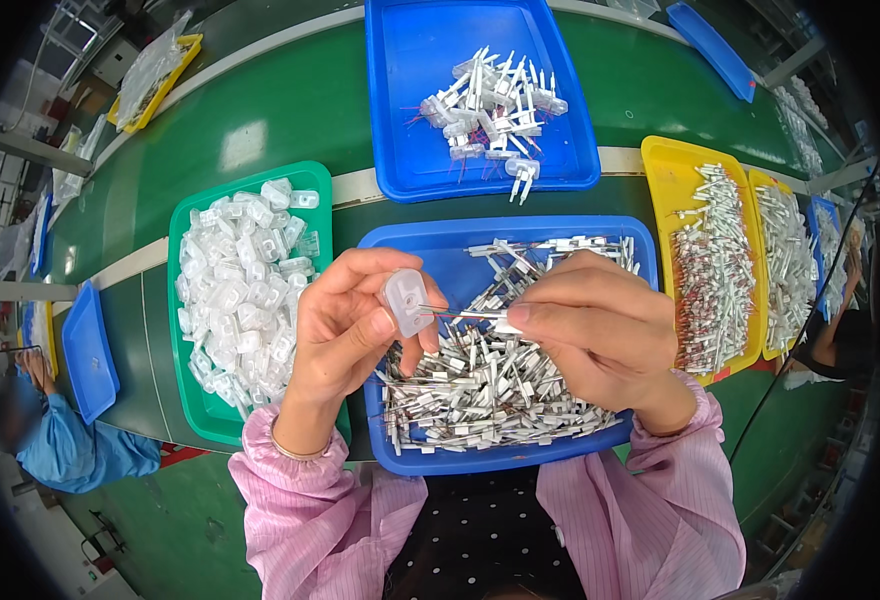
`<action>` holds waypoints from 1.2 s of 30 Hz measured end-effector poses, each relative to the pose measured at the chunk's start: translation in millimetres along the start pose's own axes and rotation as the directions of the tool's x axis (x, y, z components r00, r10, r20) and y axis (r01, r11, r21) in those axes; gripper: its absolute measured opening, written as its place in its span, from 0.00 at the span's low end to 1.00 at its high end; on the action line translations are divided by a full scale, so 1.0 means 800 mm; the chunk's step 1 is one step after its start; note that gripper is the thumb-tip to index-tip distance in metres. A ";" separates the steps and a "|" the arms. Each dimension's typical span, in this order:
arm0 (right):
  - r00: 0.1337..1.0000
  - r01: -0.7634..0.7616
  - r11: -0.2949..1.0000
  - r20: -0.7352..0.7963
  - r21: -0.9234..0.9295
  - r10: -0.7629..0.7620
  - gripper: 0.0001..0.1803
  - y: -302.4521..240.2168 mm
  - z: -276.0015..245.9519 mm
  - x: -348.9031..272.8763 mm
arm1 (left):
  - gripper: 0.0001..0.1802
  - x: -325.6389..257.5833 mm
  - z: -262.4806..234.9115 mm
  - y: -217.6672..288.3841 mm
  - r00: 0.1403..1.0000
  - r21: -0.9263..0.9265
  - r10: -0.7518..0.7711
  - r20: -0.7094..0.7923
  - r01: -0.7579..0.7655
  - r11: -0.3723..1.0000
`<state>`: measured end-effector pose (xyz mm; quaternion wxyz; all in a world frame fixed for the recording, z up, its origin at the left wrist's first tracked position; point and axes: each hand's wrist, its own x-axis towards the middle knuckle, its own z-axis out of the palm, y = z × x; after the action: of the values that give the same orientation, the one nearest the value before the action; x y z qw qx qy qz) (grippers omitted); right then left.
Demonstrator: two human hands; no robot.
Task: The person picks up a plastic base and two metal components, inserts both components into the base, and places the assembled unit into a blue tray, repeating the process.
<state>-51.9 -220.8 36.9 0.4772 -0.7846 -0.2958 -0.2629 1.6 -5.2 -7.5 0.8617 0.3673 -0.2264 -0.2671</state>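
My left hand (345,325) pinches a small clear plastic cap (405,300) between thumb and fingers. My right hand (605,325) grips a small white component with thin wire leads (480,318), its leads pointing left and touching the cap. Both hands hover over a blue tray (520,458) heaped with several white leaded components. A green tray (192,412) full of clear plastic caps lies just left of my left hand.
A second blue tray (400,120) with assembled white parts sits farther back on the green belt. Yellow trays (665,170) of long white parts lie at the right. An empty blue tray (88,350) and a person in blue (70,445) are at the left.
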 end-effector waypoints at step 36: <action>0.993 0.111 0.981 0.056 -0.160 -0.103 0.16 -0.004 0.000 -0.002 | 0.20 -0.001 0.001 0.003 0.999 0.107 0.038 0.018 -0.039 0.993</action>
<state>-55.5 -219.7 37.2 0.3896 -0.8100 -0.3263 -0.2926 1.5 -3.7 -5.0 0.8438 0.4065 -0.2544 -0.2408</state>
